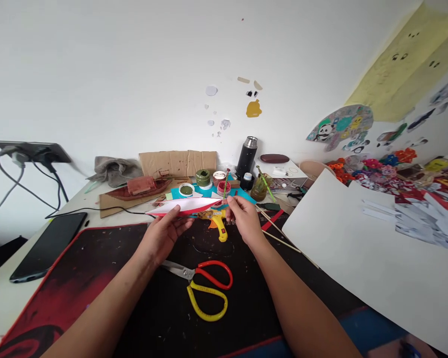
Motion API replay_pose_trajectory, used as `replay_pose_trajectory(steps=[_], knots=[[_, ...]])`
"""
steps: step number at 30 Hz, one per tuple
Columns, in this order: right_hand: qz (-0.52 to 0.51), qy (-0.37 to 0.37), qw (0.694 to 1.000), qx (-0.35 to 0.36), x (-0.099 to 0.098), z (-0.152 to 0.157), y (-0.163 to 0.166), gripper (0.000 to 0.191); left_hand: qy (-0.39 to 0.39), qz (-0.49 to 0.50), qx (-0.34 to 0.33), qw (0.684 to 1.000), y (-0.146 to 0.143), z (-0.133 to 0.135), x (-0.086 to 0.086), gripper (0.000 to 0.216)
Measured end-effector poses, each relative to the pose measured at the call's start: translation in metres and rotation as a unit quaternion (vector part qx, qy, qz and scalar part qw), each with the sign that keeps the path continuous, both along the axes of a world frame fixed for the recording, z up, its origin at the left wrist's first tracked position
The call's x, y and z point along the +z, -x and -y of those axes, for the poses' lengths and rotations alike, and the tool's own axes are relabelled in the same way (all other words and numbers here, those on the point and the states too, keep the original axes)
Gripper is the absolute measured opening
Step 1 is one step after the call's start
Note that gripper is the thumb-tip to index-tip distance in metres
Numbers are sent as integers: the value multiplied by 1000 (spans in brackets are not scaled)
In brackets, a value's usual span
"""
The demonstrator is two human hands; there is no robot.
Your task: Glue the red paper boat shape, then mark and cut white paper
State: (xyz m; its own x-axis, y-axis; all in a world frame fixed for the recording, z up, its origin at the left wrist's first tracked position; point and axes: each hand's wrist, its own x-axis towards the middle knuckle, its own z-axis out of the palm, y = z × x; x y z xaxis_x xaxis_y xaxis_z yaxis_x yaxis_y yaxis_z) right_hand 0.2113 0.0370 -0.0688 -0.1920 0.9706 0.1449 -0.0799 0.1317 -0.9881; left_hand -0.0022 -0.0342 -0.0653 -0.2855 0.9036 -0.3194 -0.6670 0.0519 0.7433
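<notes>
Below both our hands lies the dark mat point(246, 303), and right of our right hand point(245, 219) spreads the white sheet point(358, 248); a sweep of the right forearm that way could catch its near edge and send it sliding. Up between the hands, lifted above the mat, is the white-and-red paper boat point(197, 203). Our left hand point(166, 231) clasps its left half, thumb on the white inside and fingers beneath, while our right hand, well apart from the left, pinches the right tip. Too hard a press of that thumb would likely dent the thin wall, and a pull from both ends could split the tip. Nearer us than the hands lie the scissors point(188, 273), blades running out of view behind the left forearm; dropping that arm carelessly might mean a knock or a nick. Under the gap between the hands is the glue gun point(220, 228); we cannot tell whether it is hot, but if so, lowered fingers could burn. Just beyond the right fingertips stands the open red pot point(224, 189): one forward nudge could spill or smear paint.
</notes>
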Motion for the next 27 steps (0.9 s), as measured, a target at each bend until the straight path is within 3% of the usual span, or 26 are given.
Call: replay_pose_trajectory(steps=[14,20,27], knots=[[8,-17,1000,-10,-1,0,1,31,36,-9,-3,999,-3,0,5,21],[0,-18,1000,-2,-1,1,1,32,44,-12,-4,999,-4,1,7,14],[3,-18,1000,7,-1,1,1,33,45,-20,-4,999,-4,1,7,21]])
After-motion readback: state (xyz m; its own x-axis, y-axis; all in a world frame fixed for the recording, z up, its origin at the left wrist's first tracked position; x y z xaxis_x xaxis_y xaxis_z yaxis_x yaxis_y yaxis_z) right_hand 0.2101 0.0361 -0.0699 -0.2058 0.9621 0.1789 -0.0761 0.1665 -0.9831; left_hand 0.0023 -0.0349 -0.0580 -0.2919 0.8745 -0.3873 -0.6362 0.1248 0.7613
